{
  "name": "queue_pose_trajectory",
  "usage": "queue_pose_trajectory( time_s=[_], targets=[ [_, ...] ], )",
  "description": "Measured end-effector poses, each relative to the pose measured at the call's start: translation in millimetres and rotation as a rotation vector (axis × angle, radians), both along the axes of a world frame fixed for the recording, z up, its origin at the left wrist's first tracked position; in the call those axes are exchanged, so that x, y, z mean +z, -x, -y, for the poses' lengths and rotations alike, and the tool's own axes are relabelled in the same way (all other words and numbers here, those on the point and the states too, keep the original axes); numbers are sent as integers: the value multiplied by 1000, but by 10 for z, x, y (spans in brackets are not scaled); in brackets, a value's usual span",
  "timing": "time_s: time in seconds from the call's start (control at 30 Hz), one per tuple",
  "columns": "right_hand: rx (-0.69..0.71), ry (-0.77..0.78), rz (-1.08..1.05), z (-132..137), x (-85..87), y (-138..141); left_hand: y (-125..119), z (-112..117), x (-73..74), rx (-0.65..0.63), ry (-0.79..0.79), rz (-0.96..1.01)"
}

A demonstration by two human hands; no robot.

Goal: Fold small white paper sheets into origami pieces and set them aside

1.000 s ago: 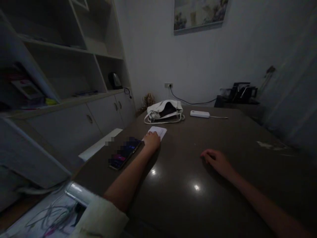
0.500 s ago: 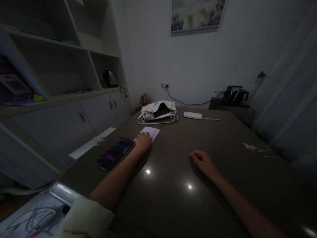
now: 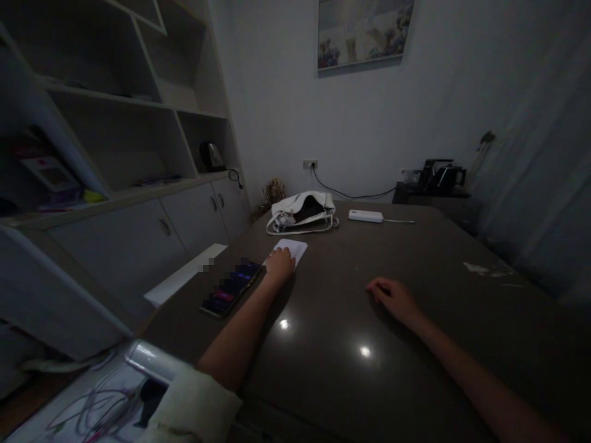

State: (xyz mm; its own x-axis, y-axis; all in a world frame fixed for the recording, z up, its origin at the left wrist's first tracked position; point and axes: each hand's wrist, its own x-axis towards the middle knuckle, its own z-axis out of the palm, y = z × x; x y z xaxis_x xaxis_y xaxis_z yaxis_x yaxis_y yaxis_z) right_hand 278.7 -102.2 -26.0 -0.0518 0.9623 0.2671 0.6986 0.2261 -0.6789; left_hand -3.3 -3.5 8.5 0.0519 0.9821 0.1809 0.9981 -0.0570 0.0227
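A wide, dark, glossy surface fills a dim room, with a pale shelf unit along its left. At the far side lies a white handbag, its mouth open. A lit phone lies near the left edge. Just right of it, my left grip lies open, palm down, on the near edge of a small white paper — pressing, not clasping. My right grip rests well to the right on the bare surface — loosely curled, holding nothing. A white power bank sits right of the handbag.
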Motion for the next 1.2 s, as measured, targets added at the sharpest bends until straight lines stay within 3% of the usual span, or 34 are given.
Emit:
queue_pose_trajectory(
  time_s=[0.23, 0.37, 0.6, 1.2],
  targets=[
    [-16, 105, -72, -135, -55, -71, 17, 9, 7, -8, -5, 31],
    [-129, 259, -173, -228, -36, -50, 15, 26, 14, -16, -13, 45],
    [-102, 126, -224, -158, -50, -23, 11, 21, 18, -43, -11, 60],
    [-36, 208, -240, -82, 65, -4, 34, 3, 125, -47, -5, 72]
  ],
)
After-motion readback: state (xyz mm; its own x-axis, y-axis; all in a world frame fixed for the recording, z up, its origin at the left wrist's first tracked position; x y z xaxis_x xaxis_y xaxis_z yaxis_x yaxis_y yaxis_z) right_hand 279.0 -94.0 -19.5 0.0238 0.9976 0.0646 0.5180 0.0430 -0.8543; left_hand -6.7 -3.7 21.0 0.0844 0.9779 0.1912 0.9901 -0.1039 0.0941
